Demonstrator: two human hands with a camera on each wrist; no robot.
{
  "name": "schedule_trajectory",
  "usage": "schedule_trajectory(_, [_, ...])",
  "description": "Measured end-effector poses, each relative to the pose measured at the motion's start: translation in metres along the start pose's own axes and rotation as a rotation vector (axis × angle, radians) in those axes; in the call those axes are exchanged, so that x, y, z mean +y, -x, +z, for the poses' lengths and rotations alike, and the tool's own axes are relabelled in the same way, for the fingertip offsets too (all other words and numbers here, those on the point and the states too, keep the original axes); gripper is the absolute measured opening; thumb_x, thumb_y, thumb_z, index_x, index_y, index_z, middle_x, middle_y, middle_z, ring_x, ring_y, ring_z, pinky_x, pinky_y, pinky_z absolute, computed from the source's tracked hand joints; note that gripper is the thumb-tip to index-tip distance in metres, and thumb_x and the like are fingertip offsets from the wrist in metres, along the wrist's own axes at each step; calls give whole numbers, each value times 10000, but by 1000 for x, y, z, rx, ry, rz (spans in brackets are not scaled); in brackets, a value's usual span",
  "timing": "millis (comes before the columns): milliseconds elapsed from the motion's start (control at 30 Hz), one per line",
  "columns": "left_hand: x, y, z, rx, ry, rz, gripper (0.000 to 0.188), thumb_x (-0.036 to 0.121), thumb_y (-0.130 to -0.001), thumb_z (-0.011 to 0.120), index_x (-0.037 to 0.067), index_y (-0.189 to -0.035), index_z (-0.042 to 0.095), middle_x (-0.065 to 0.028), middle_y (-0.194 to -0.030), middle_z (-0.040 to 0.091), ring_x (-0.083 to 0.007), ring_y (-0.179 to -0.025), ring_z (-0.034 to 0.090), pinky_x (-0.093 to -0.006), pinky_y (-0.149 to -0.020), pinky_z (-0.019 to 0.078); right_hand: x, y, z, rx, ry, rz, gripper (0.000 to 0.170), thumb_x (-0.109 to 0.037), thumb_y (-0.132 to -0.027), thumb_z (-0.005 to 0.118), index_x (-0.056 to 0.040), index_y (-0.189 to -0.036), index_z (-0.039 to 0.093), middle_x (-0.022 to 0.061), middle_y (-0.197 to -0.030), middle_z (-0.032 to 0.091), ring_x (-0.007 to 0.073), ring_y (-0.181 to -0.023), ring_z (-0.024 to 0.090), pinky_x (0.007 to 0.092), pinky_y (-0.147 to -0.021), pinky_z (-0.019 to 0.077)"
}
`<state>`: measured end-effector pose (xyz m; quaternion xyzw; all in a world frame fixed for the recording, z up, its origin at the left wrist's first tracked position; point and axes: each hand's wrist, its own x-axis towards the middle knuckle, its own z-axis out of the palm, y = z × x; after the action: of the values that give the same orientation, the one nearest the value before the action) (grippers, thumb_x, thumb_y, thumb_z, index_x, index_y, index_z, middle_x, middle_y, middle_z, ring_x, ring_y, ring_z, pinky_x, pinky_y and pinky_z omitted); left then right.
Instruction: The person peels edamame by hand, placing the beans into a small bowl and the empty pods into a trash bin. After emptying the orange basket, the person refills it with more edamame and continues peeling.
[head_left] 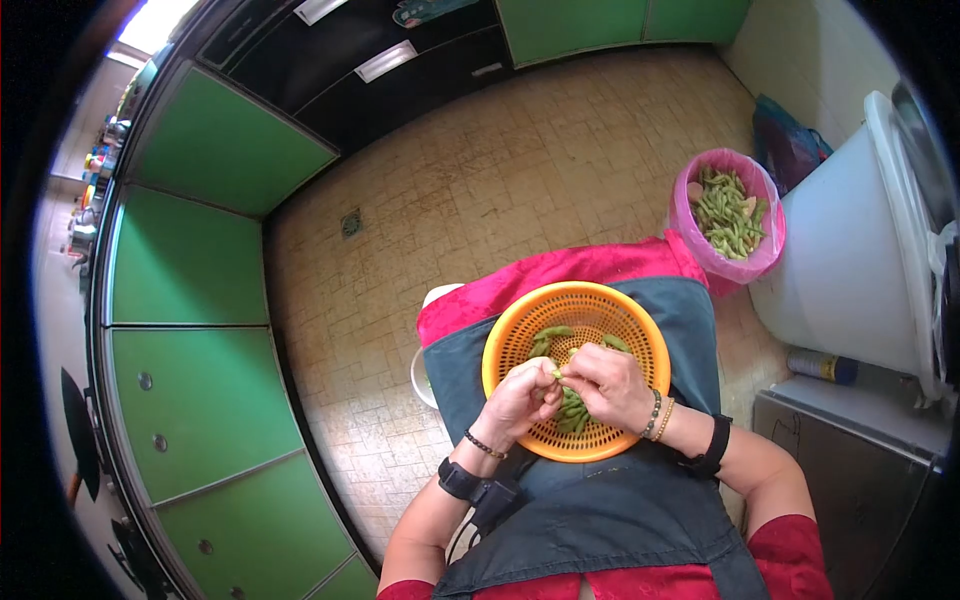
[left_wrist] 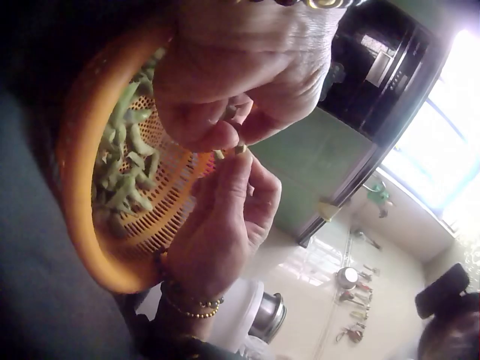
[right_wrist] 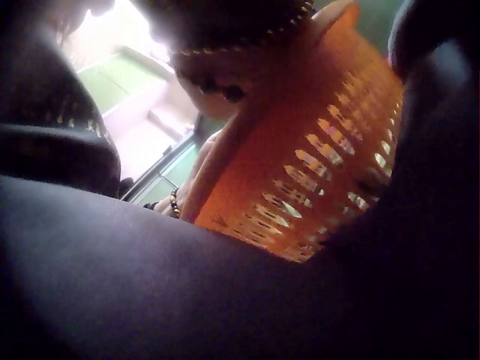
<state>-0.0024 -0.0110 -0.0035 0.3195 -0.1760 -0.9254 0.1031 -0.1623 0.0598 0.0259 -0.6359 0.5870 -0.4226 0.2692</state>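
Note:
An orange colander [head_left: 503,330] rests on the person's lap, holding green bean pods [head_left: 572,412] scattered over its perforated bottom. Above it both hands meet fingertip to fingertip. The left hand [head_left: 522,402] and the right hand [head_left: 612,388] pinch a small green pod [head_left: 557,374] between them. In the left wrist view only small pale-green bits of the pod [left_wrist: 240,149] show between the fingertips, the rest covered by fingers. More pods [left_wrist: 126,161] lie in the colander there. The right wrist view mostly shows the colander's slotted side [right_wrist: 307,161], hiding the fingers' work.
A pink bag-lined container [head_left: 690,205] full of green pods stands on the floor ahead to the right, beside a large white bin [head_left: 820,220]. A white bowl [head_left: 424,378] is partly hidden by the left knee. Green cabinets [head_left: 190,260] line the left side.

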Motion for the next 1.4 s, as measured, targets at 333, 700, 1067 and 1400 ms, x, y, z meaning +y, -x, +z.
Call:
schedule_trajectory(333, [0,0,8,86,-101,105,68,93,-797,441,51,-759,478,-44,-603,479,-109,-448,428,-207,-374,305,-8,-5,-2,-16,-265,362,84,-97,-765,582,-24,-758,541,118,-702,570,255,-644,577,337,-558,435])
schedule_trajectory(700, [-4,-2,16,214,-550,204,113,119,-786,454,60,-693,485,-13,-599,494,-76,-489,442,-197,-439,342,19,5,16,17,-366,580,157,-154,-813,516,-6,-764,535,136,-652,568,229,-611,574,338,-567,433])
schedule_trajectory(1067, [2,1,27,210,-553,89,83,90,-770,494,47,-704,519,12,-582,496,-48,-482,440,-192,-436,354,10,4,2,-118,-213,415,131,-130,-815,481,-10,-787,525,171,-674,576,291,-647,587,381,-592,450])
schedule_trajectory(1400, [-10,-6,15,275,-563,130,148,89,-778,458,23,-856,565,-9,-662,549,-51,-490,456,-194,-419,348,7,7,-3,-126,-59,281,141,-136,-787,526,-21,-863,497,175,-773,567,305,-696,578,386,-630,459])
